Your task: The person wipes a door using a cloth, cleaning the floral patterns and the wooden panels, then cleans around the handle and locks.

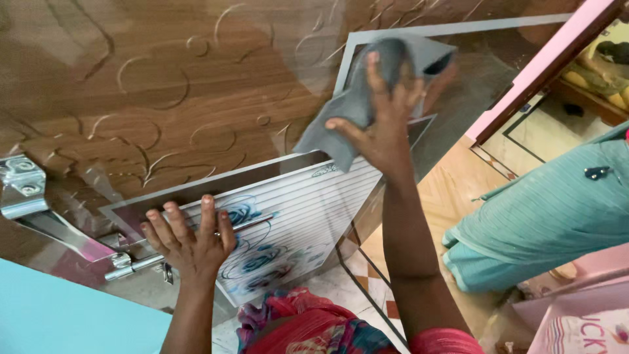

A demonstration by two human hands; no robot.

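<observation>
My right hand (pixel 383 124) presses a grey cloth (pixel 357 108) flat against a mirror (pixel 472 78) set in a brown wooden wardrobe door (pixel 164 85) carved with swirls. The cloth hangs folded under my palm and fingers. My left hand (pixel 190 239) rests flat with fingers apart on the lower part of the mirror, beside a metal door handle (pixel 141 262). The mirror reflects a white striped panel with blue flowers (pixel 288 229).
A metal hinge bracket (pixel 23 187) sits at the left of the door. A teal cushion or fabric (pixel 544 216) lies at the right on a tiled floor (pixel 452 190). A pink door frame (pixel 550 59) runs diagonally at the upper right. Red patterned clothing (pixel 308 331) is below.
</observation>
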